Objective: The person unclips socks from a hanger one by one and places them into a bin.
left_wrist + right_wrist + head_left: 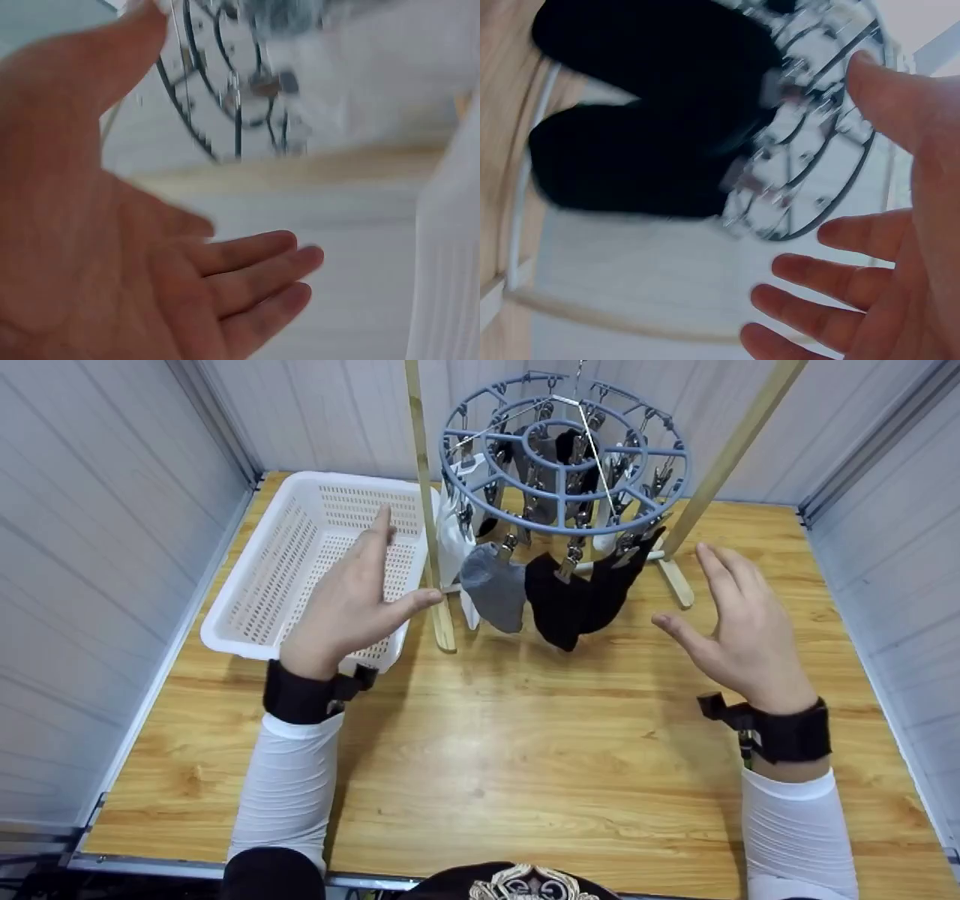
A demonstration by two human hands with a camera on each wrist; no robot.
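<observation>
My left hand [349, 592] hovers over the front of a white plastic basket [247, 649], thumb held away from straight fingers, holding nothing. On the other side my right hand [750, 630] is raised beside the drying rack, its fingers extended and spread in the right wrist view. Between the hands hangs a round blue-grey clip hanger [562, 526] with metal clips around its rings. Clipped at its front are a grey sock [495, 589] and black socks [559, 604]. White socks [454, 540] hang on its left side, and more dark and grey ones hang behind, partly hidden.
A wooden stand with a left post [422, 472] and a right post [731, 457] frames the hanger, its feet on the wooden table [510, 765]. Pale panel walls [90, 547] enclose the table at the back and both sides.
</observation>
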